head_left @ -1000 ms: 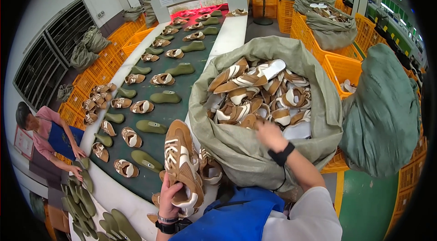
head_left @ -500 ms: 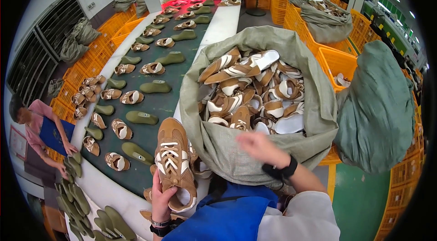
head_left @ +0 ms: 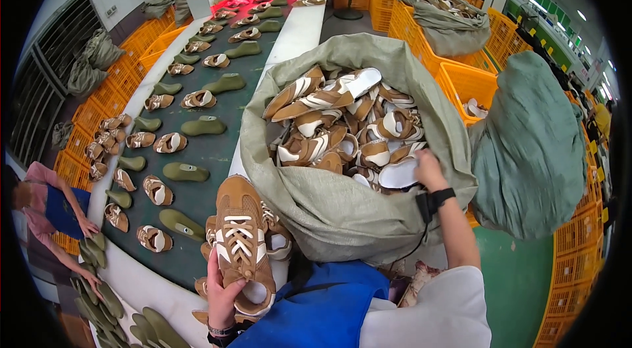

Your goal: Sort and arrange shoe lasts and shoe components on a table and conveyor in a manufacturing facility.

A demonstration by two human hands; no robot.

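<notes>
My left hand [head_left: 222, 292] grips the heel end of a brown shoe upper [head_left: 242, 236] with white laces and side stripes, its toe pointing away from me. Just behind it, more brown uppers lie on the white edge of the line, partly hidden. My right hand [head_left: 431, 172] reaches into a large grey-green sack [head_left: 349, 220] heaped with similar uppers. Its fingers are curled at the end of an upper with a white underside [head_left: 398, 173], near the sack's right side. The fingertips are partly hidden.
A dark green conveyor [head_left: 217, 104] carries uppers and green shoe lasts [head_left: 186, 172] in rows. At the far left, a person in pink [head_left: 43, 206] handles lasts. Orange crates [head_left: 461, 78] and a covered green sack [head_left: 530, 150] stand to the right.
My right hand has moved right and farther into the sack, reaching the white-bottomed upper. The left hand still holds its upper. The whole view has shifted slightly; the other person's hand has moved down among the lasts.
</notes>
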